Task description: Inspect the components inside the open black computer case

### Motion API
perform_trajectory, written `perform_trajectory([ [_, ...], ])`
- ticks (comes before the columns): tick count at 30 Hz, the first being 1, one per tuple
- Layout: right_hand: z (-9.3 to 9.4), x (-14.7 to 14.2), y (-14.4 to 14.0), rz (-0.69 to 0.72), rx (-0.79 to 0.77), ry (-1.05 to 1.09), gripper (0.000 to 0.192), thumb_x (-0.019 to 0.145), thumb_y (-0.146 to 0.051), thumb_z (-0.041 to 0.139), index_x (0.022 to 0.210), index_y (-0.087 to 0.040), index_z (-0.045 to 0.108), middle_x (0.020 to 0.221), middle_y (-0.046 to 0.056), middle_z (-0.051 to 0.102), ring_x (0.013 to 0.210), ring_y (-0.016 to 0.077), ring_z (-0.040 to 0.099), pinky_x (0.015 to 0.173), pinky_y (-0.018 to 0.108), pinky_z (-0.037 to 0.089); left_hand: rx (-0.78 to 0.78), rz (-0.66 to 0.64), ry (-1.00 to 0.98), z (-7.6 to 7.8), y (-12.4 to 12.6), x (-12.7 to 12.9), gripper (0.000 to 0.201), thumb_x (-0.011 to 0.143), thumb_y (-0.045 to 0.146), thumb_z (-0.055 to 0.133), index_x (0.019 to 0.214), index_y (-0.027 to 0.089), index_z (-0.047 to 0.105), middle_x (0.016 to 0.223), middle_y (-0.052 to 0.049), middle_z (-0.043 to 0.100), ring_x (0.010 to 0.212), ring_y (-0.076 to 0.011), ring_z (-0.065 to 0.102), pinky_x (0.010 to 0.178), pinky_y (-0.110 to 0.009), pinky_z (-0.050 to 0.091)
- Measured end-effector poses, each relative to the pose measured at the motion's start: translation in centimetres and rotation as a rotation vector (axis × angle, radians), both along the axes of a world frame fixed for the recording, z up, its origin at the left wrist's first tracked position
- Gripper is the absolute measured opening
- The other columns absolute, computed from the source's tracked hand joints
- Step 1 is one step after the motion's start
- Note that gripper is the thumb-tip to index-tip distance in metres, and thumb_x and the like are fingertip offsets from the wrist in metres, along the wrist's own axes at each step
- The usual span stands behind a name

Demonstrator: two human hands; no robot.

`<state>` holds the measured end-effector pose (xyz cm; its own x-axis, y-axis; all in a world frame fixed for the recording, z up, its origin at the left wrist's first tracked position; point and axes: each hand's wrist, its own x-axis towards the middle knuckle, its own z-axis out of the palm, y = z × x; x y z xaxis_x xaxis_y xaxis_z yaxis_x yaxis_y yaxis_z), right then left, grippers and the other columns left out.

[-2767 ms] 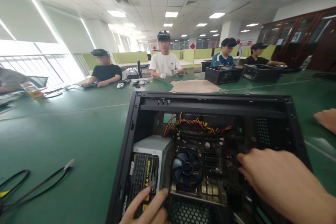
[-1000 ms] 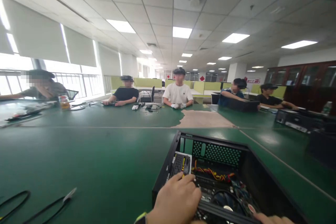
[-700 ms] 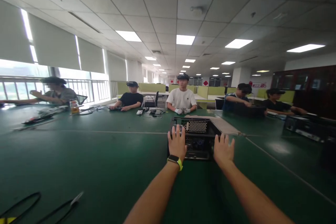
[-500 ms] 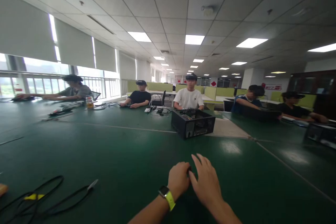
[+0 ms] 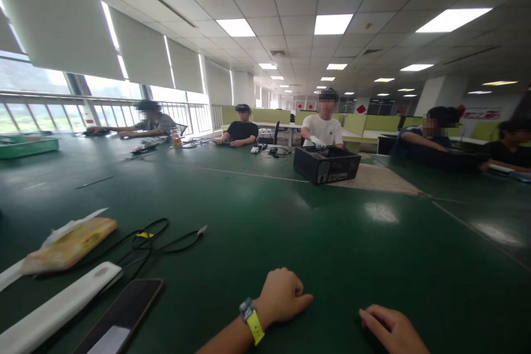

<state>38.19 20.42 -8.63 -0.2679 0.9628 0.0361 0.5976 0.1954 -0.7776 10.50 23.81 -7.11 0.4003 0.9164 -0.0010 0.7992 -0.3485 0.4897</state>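
My left hand (image 5: 284,297) rests on the green table (image 5: 265,221) near its front edge, fingers curled into a loose fist, with a watch on a yellow-green strap at the wrist. My right hand (image 5: 390,327) lies beside it at the lower right, fingers bent, partly cut off by the frame. Neither hand holds anything. The open black computer case (image 5: 327,164) stands far across the table, in front of a person in a white shirt (image 5: 324,128) whose gloved hand reaches over it.
At my left lie a dark phone (image 5: 124,312), a white flat bar (image 5: 53,310), a tan packet (image 5: 68,243) and a looped black cable (image 5: 157,238). Several other people sit along the far side with more black cases (image 5: 448,159). A green tray (image 5: 27,146) sits far left.
The computer case has gone from under my hands to the far side of the table. My hands drew back to the near edge and separated; the view turned left, showing the phone and packet.
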Motion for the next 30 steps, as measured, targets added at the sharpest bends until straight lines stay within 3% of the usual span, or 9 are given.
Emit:
perform_trajectory([
  [5,-1.4,0.7,0.0,0.057,-0.156,-0.126,0.057,0.084,-0.071,0.038,0.073,-0.02,0.063,0.074,0.002,0.062,0.073,0.0177,0.057,0.068,0.025,0.043,0.072,0.011,0.058,-0.1,-0.3,0.4,0.045,0.079,0.052,0.056,0.05,0.019,0.049,0.046,0.004,0.039,0.048,-0.0114,0.038,0.053,-0.027,0.028],
  [11,-1.5,0.2,-0.2,-0.046,-0.216,-0.144,0.067,0.077,-0.082,0.029,0.057,-0.021,0.045,0.058,0.0,0.043,0.058,0.0152,0.043,0.06,0.027,0.038,0.096,0.012,0.113,-0.3,0.0,0.6,0.045,0.079,0.056,0.054,0.052,0.019,0.054,0.048,0.002,0.047,0.048,-0.0117,0.041,0.05,-0.026,0.025],
  [19,-1.2,-0.4,-0.2,-0.056,-0.007,-0.199,0.057,0.085,-0.068,0.04,0.059,-0.018,0.048,0.058,-0.002,0.045,0.059,0.0121,0.041,0.057,0.026,0.03,0.123,0.003,0.154,-0.3,0.5,0.7,0.048,0.082,0.054,0.05,0.05,0.018,0.051,0.049,0.002,0.048,0.047,-0.0101,0.041,0.051,-0.025,0.026],
  [25,-1.0,-0.2,-0.2,-0.072,0.011,-0.076,0.057,0.087,-0.065,0.043,0.059,-0.017,0.055,0.056,-0.003,0.046,0.057,0.0115,0.042,0.059,0.026,0.03,0.128,0.001,0.169,-0.4,0.6,0.9,0.045,0.081,0.054,0.05,0.053,0.019,0.052,0.052,0.001,0.05,0.05,-0.0115,0.042,0.053,-0.026,0.025],
  [30,-0.8,-0.1,-0.3,-0.085,0.002,-0.019,0.061,0.087,-0.068,0.038,0.054,-0.018,0.051,0.052,-0.004,0.041,0.055,0.0119,0.04,0.06,0.027,0.03,0.119,0.013,0.159,-0.4,0.4,0.9,0.047,0.08,0.053,0.05,0.049,0.018,0.048,0.048,0.003,0.043,0.047,-0.0104,0.036,0.052,-0.026,0.022],
])
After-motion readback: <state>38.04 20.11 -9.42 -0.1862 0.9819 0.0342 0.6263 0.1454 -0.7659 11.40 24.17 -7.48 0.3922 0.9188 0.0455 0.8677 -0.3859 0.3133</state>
